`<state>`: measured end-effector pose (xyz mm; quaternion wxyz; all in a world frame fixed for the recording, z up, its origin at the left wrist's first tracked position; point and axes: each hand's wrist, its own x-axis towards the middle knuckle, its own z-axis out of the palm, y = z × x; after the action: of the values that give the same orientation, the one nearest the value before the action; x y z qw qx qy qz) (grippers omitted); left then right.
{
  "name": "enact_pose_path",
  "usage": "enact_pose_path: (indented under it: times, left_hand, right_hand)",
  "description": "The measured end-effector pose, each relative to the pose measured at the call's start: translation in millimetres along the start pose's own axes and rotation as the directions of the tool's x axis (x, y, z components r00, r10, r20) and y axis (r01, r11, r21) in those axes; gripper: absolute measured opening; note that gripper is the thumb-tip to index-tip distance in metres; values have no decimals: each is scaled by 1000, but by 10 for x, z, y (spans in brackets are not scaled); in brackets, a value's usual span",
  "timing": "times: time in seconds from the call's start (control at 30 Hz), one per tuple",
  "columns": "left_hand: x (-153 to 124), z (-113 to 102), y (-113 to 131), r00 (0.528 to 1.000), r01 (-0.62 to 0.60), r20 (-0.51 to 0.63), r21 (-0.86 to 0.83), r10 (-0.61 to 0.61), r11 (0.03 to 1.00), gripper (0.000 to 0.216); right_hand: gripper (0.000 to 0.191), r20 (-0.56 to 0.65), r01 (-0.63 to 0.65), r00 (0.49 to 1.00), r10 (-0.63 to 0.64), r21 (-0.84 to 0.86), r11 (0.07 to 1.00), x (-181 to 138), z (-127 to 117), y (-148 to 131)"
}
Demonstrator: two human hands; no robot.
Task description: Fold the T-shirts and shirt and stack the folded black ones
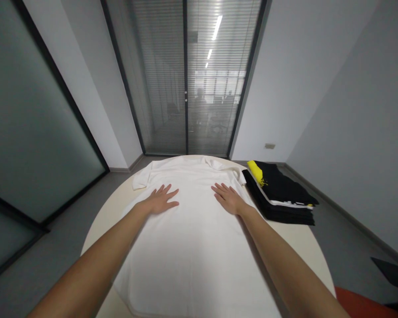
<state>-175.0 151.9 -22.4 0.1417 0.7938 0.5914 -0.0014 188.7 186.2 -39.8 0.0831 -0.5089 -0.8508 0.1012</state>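
Note:
A white T-shirt (pixel 195 238) lies spread over the round table, its sleeves at the far end and its lower part toward me. My left hand (pixel 159 201) rests palm down on the left part of the shirt, fingers apart. On the right part of the shirt lies my right hand (pixel 228 198), also flat with the fingers stretched out. Neither hand grips anything. The far right sleeve looks wrinkled and reaches close to a stack of folded clothes.
Folded, mostly black clothes (pixel 285 185) with yellow and white parts are stacked on the table's right side. The pale round tabletop (pixel 101 218) shows around the shirt. A red chair (pixel 361 302) stands at the lower right. Glass doors with blinds (pixel 166 79) are beyond.

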Motion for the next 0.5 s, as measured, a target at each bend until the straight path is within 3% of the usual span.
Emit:
enact_pose_path:
  times: [0.27,0.4,0.5]
  left_hand:
    - [7,91,71,994,15,-107,21,-13,1000,73]
    - [-76,100,-53,985,-80,-151,49,86,996,69]
    - [-146,77,-193,989,-78,-120,34,82,996,72]
  right_hand:
    - [57,-40,-52,998,51,-19,998,54,-11,14]
    - [56,-71,-48,996,48,-1,999,42,6,25]
    - [54,-103,-52,993,53,8,999,23,1,17]
